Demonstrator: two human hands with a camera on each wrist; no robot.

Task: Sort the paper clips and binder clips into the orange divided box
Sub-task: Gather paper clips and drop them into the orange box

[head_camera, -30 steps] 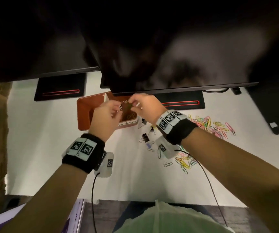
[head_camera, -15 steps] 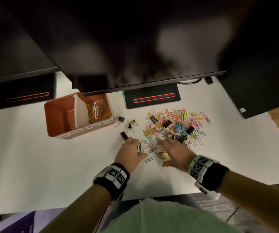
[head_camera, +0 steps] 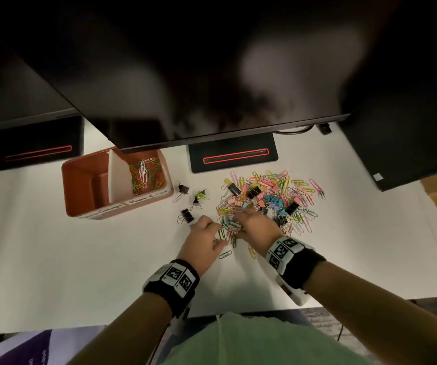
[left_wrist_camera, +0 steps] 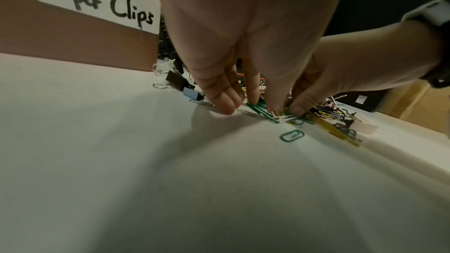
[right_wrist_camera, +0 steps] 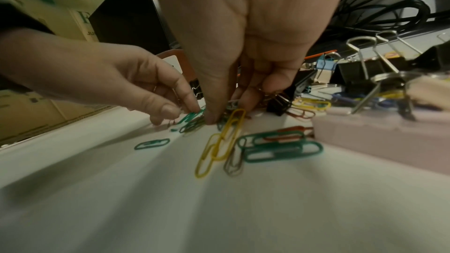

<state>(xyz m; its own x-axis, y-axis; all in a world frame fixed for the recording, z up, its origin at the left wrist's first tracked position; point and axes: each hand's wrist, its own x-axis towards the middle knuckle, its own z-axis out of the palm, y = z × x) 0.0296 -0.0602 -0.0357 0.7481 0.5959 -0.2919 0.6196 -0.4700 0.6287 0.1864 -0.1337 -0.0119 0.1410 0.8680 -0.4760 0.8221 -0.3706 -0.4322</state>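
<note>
I'm gathering paper clips [head_camera: 227, 227] at the pile's near edge, right of the orange divided box [head_camera: 80, 191]; left hand [head_camera: 204, 243] and right hand [head_camera: 254, 227] pinch some with curled fingertips. Next: lift, carry to the right-hand compartment.

left wrist band [head_camera: 171, 281]: black strap, white block on top with two black square fiducial markers
right wrist band [head_camera: 295, 262]: black strap, white block with black square markers on top and side
right wrist camera housing [head_camera: 292, 292]: white, hangs under the band, small label
cable [head_camera: 339, 333]: thin, black, near right forearm
forearms: bare, no sleeves
top [head_camera: 251, 341]: pale green, seam down the middle
</note>
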